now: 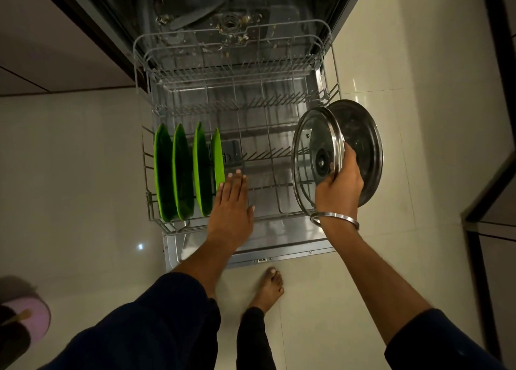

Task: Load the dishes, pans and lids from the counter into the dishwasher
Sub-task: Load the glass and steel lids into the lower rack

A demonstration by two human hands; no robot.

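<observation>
Head view: right hand (336,184) grips two lids at once, held upright on edge over the right side of the pulled-out lower rack (282,185). Glass lid (310,151) sits in front, with a steel rim and a dark knob that the fingers curl around. The steel lid (360,146) is stacked just behind it, touching or nearly so; how it is pinched is hidden by the hand. A metal bangle (335,218) sits on that wrist.

Left hand (233,202) is flat with fingers straight, holding nothing. It hovers over the rack front just beside the last of the four green plates (181,171), fingertips close to that plate; contact cannot be told. The plates stand on edge in the left tine rows.

Risks, as judgement: two lids in one grip is the weak point. The back steel lid could slide free and drop onto the rack wires or the floor tiles (83,160). The glass lid could knock the tines or the steel lid when lowered and chip. Seating both in a single slot would likely jam or tip them. The bangle may snag a rack wire. The left hand could nudge the nearest green plate out of its slot.

Both lids are above the rack, not yet in any slot. Free tine rows lie just left of and below them. The bare foot (268,288) is near the open door (251,255) edge, under a possible drop.
</observation>
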